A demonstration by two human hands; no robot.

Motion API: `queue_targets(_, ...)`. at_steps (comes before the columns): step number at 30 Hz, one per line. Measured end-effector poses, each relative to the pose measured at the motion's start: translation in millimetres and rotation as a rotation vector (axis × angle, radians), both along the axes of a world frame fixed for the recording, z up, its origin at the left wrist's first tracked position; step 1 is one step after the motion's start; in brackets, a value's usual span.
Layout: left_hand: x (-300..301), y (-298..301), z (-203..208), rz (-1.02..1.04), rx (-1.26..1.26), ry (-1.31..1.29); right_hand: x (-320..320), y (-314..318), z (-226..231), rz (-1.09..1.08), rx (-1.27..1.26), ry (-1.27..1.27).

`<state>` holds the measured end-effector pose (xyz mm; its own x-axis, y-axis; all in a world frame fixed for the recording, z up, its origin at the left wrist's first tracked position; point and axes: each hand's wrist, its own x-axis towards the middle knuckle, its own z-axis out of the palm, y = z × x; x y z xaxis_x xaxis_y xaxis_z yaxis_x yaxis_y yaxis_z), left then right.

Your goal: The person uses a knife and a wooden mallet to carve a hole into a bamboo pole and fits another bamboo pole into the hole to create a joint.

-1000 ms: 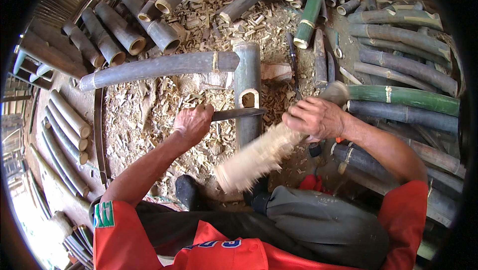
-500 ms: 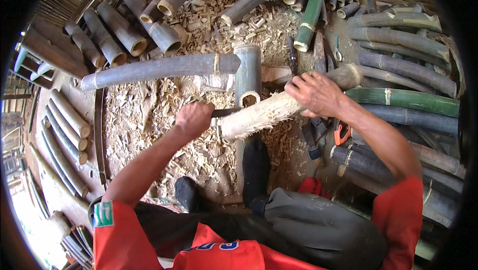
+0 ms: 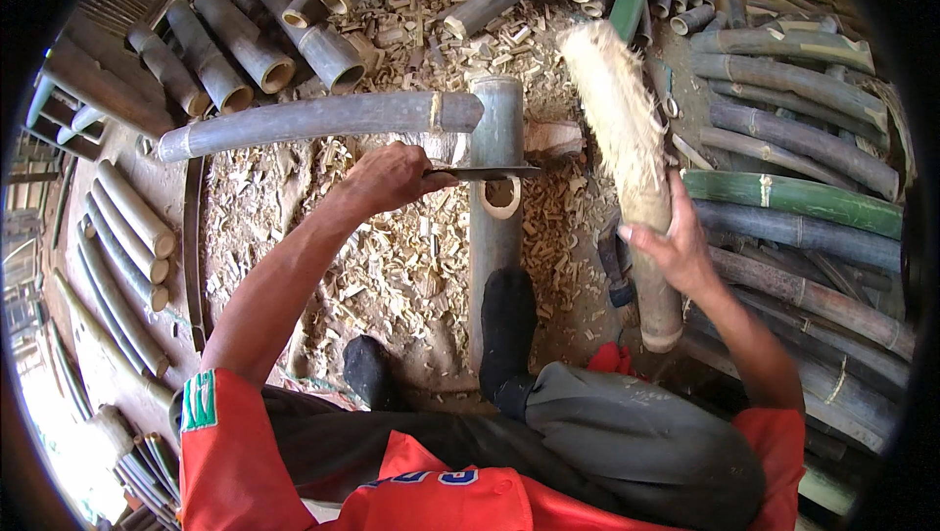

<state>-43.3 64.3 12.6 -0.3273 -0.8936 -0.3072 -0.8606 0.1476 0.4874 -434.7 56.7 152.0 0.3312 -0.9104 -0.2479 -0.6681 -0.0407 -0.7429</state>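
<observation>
My left hand (image 3: 390, 177) is closed round the handle of a knife (image 3: 494, 174). Its dark blade points right, across the upright grey bamboo post (image 3: 496, 135) just above a round hole cut in it. My right hand (image 3: 678, 245) grips a thick bamboo piece (image 3: 615, 105) by its lower part, thumb in front. The upper part is shaved pale, with frayed fibres down its side, and the piece stands nearly lengthwise, leaning a little left at the top. A long grey bamboo pole (image 3: 323, 125) reaches from the left to the post.
Wood shavings (image 3: 392, 257) cover the ground round the post. Cut bamboo tubes (image 3: 240, 37) lie at the far left, and stacked poles (image 3: 803, 193) fill the right side. Several slimmer pieces (image 3: 127, 228) lie at the left. My sock-clad foot (image 3: 506, 335) rests against the post's near end.
My right hand has swung the bamboo piece from slanting across the post to nearly lengthwise on the right. My left hand and the knife have moved slightly up and away from me.
</observation>
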Motion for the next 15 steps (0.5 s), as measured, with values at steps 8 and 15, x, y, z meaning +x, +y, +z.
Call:
queue_targets(8,2,-6,-2,0.005,0.142,-0.033,-34,28,-18,0.088,0.222,0.376)
queue_targets(15,5,-12,-8,-0.059,0.098,-0.032,-40,39,-23,0.095,0.372,0.347)
